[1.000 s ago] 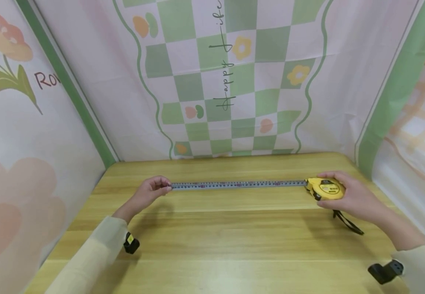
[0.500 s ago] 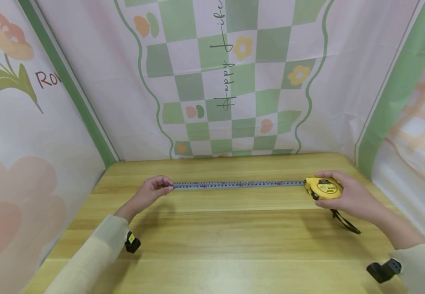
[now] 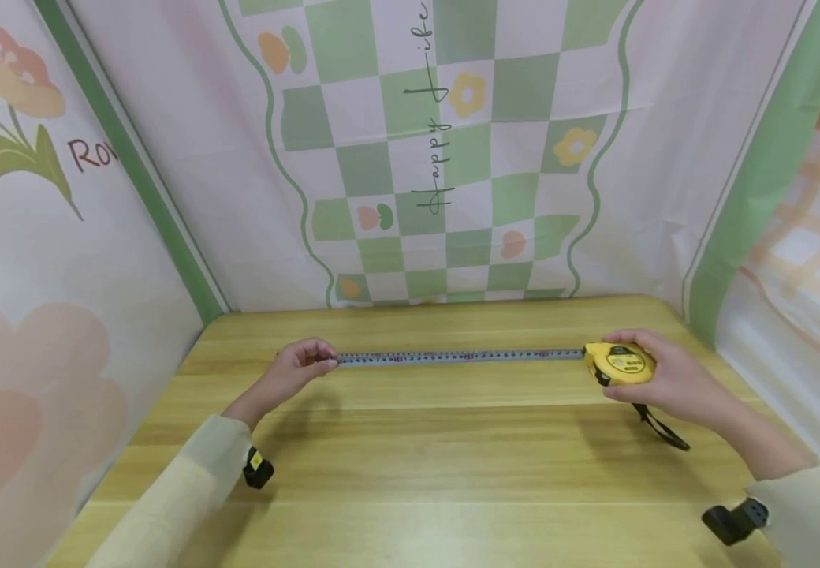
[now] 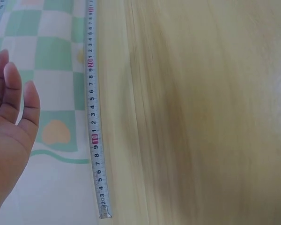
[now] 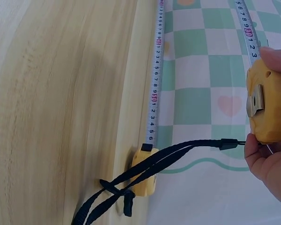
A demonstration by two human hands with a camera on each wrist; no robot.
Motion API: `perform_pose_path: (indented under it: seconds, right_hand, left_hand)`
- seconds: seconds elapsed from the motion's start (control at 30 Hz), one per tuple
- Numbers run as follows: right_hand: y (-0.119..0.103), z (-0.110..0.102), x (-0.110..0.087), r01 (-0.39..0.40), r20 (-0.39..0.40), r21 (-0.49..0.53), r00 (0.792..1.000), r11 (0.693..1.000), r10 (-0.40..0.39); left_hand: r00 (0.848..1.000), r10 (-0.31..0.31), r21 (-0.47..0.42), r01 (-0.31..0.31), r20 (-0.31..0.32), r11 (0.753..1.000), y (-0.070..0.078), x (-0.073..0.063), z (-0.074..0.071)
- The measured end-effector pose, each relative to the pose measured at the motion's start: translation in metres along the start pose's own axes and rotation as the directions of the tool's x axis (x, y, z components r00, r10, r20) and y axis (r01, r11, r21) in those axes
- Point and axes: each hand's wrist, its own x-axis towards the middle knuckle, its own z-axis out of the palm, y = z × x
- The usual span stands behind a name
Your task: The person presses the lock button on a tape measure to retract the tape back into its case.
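Observation:
In the head view my left hand (image 3: 296, 369) pinches the end of a tape measure's blade (image 3: 438, 359), which stretches sideways above the table. My right hand (image 3: 676, 386) grips its yellow case (image 3: 619, 364) at the other end. A black wrist strap (image 5: 178, 149) hangs from the case. A second tape measure lies on the table beneath; its pulled-out blade (image 4: 92, 112) runs along the far edge, the hook end (image 4: 105, 214) near my left hand. The second yellow case (image 5: 150, 185) shows behind the strap in the right wrist view, mostly hidden in the head view.
The wooden table (image 3: 410, 465) ends against a back cloth (image 3: 410, 197) with green checks and flowers. Printed side cloths (image 3: 48, 355) close in left and right. A black wrist camera sits at each sleeve (image 3: 197, 473).
Both hands have drawn slightly closer together: the right hand with the yellow case shifts left, the left hand slightly right. The stretch of blade between them is a little shorter.

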Motion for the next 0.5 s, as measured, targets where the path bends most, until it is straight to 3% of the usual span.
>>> perform_pose_path:
  seconds: [0.3, 0.5]
  right_hand:
    - [-0.001, 0.003, 0.0, 0.006, 0.002, 0.004, 1.0, 1.0, -0.006]
    - [-0.002, 0.004, 0.0, 0.002, -0.002, -0.014, 1.0, 1.0, -0.002]
  left_hand:
    - [1.0, -0.005, -0.006, 0.005, 0.003, 1.0, 0.002, 0.001, 0.0]
    - [1.0, -0.019, -0.034, 0.019, 0.006, 0.999, 0.027, -0.009, 0.003]
